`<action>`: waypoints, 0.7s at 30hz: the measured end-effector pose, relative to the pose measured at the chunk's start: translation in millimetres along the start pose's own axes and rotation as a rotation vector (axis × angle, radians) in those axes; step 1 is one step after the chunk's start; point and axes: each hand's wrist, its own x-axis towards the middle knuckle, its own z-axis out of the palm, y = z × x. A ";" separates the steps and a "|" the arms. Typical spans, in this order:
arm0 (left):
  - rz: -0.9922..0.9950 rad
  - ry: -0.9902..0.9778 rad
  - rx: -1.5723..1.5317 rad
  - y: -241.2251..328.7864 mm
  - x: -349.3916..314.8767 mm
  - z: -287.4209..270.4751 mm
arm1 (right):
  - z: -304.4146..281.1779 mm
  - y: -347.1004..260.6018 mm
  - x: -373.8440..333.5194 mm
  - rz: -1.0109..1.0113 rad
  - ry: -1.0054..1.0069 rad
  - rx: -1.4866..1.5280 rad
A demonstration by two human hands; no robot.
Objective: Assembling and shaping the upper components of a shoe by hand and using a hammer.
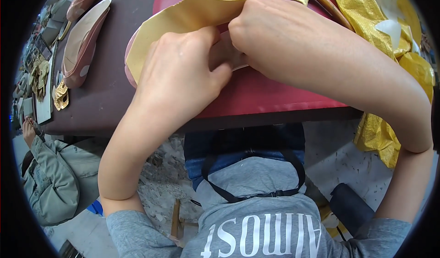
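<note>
The left hand (176,61) and right hand (268,35) — close together, fingertip closure indiscernible — are apparently working a yellow-lined pink shoe upper (178,17), next likely requiring even tension.

**Left hand (176,63) and right hand (263,28) work close together at a cream-and-pink piece (158,40)**

The curved piece spans the upper middle of the frame, above a red mat (288,95) on a dark table (123,10). Both hands overlap it, fingers bent; their tips are largely hidden, so what each grips is hard to tell. A pink shoe-shaped piece (82,42) lies upper left, a gold ornament (61,96) below it. Yellow sheeting (362,10) fills the upper right; a co-worker's green-grey sleeve (55,175) shows lower left.
</note>
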 end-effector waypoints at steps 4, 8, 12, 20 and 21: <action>-0.012 0.308 0.339 24.6 -18.3 9.5 | -7.0 -0.9 9.3 0.033 -0.107 -0.052; 0.141 0.459 0.431 24.7 -41.1 37.9 | -13.0 0.3 15.9 0.068 -0.213 -0.102; 0.273 0.473 0.374 22.5 -52.6 53.9 | -19.5 14.2 7.7 0.103 -0.278 -0.134; 0.196 0.413 0.257 31.5 -38.4 52.5 | -24.1 35.1 2.8 0.166 -0.351 -0.211; 0.222 0.420 0.242 34.9 -33.2 53.9 | -29.3 39.6 -2.6 0.196 -0.359 -0.231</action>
